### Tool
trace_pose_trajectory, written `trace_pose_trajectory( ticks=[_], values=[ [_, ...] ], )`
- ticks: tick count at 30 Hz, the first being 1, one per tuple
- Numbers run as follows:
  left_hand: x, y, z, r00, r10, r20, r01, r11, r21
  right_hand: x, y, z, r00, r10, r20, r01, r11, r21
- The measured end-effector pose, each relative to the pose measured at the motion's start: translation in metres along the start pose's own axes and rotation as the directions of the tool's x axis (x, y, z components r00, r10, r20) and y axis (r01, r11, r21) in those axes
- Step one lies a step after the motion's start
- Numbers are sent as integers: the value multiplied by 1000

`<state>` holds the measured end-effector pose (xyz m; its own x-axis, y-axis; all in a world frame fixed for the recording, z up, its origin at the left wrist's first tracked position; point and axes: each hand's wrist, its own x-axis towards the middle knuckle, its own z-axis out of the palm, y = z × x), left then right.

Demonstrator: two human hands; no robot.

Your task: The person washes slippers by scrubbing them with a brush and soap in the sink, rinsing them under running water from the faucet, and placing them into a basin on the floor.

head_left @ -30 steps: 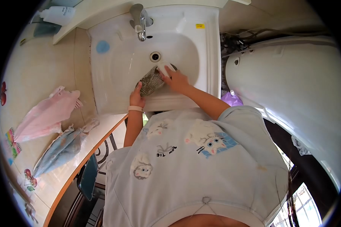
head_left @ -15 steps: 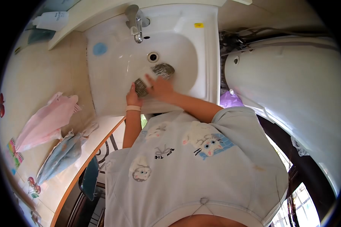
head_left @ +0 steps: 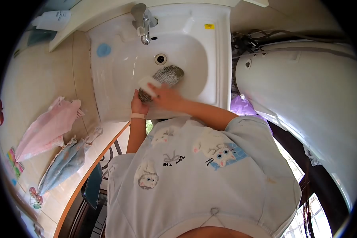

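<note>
Nearer the left hand (head_left: 139, 105) than a second ago, the white block (head_left: 146, 83) crosses the dark oblong item (head_left: 168, 75) in the sink (head_left: 119, 85); the right hand (head_left: 167, 96) grips the block, fingers partly extended; the left clasps the item's near end.

We seem to be in a home washroom: we see a white washbasin (head_left: 117, 85) with a metal tap (head_left: 145, 31) and a tiled wall (head_left: 53, 73) bearing cherry stickers (head_left: 35, 195), a pink cloth (head_left: 49, 129) and a blue cloth (head_left: 65, 164).
</note>
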<state>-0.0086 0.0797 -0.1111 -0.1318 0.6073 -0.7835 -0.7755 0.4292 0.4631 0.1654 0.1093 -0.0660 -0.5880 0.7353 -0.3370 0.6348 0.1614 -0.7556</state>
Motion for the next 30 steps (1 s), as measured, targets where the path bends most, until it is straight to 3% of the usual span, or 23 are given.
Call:
trace_pose_trajectory(
  ticks=[1, 3, 4, 6, 8, 9, 11, 12, 13, 15, 17, 18, 20, 21, 24, 26, 27, 29, 30],
  values=[
    [7, -3, -11, 1000, -8, -6, 8, 1000, 12, 14, 38, 21, 988, -32, -153, -5, 971, -237],
    [6, -3, -11, 1000, -14, -12, 15, 1000, 24, 16, 60, 16, 951, -101, -291, -46, 888, -458],
    [-5, 0, 2, 1000, -21, 15, 21, 1000, 17, 11, 52, -10, 972, 81, -221, -143, 949, -279],
    [-7, 3, 15, 999, -25, 47, 25, 1000, 10, 9, 26, -30, 962, 244, -121, -257, 961, -104],
    [-2, 2, 20, 996, 91, -16, -89, 990, 111, 1, -17, -15, 976, 208, -56, -211, 976, -54],
    [-6, 3, 23, 996, 89, -17, -87, 990, 111, -6, -21, -16, 976, 210, -54, -213, 976, -53],
    [-12, 8, 33, 998, 58, 13, -58, 998, 13, -13, -22, -21, 997, 54, -59, -48, 994, 98],
    [-12, 8, 34, 998, 55, 12, -55, 998, 16, -9, -7, -26, 997, 57, -60, -50, 994, 101],
    [-14, 7, 33, 998, 60, 25, -61, 997, 38, -1, 18, -32, 997, 28, -74, -42, 981, -189],
    [-12, 5, 37, 997, 70, 45, -72, 996, 50, 5, 32, -30, 997, -11, -79, -28, 880, -474],
    [-9, 4, 42, 996, 76, 35, -77, 996, 39, 10, 25, -11, 924, 311, -223, -313, 949, 27],
    [-4, 5, 46, 996, 78, 42, -79, 996, 36, 6, 11, -18, 923, 309, -228, -312, 950, 23],
    [-2, 5, 43, 989, 142, 49, -145, 986, 77, -11, -27, -35, 994, 100, -51, -93, 989, 119],
    [-3, 3, 40, 989, 140, 45, -143, 987, 77, -12, -22, -34, 994, 101, -47, -95, 988, 120],
    [-6, 3, 34, 991, 36, 130, -41, 998, 38, -3, 13, -37, 990, -33, -135, 13, 989, -147],
    [-8, -3, 43, 995, 97, -17, -97, 995, 13, 4, 23, -40, 978, 158, -138, -176, 975, -133],
    [-7, -2, 44, 995, 99, -14, -99, 995, 12, 8, 21, -40, 966, 219, -140, -237, 963, -130],
    [-12, -3, 41, 993, 111, -50, -110, 993, 36, 6, -19, -24, 989, 63, -135, -78, 991, -106],
    [-16, -3, 38, 993, 106, -53, -104, 994, 38, -4, -30, -26, 989, 69, -133, -83, 991, -103]
  ],
)
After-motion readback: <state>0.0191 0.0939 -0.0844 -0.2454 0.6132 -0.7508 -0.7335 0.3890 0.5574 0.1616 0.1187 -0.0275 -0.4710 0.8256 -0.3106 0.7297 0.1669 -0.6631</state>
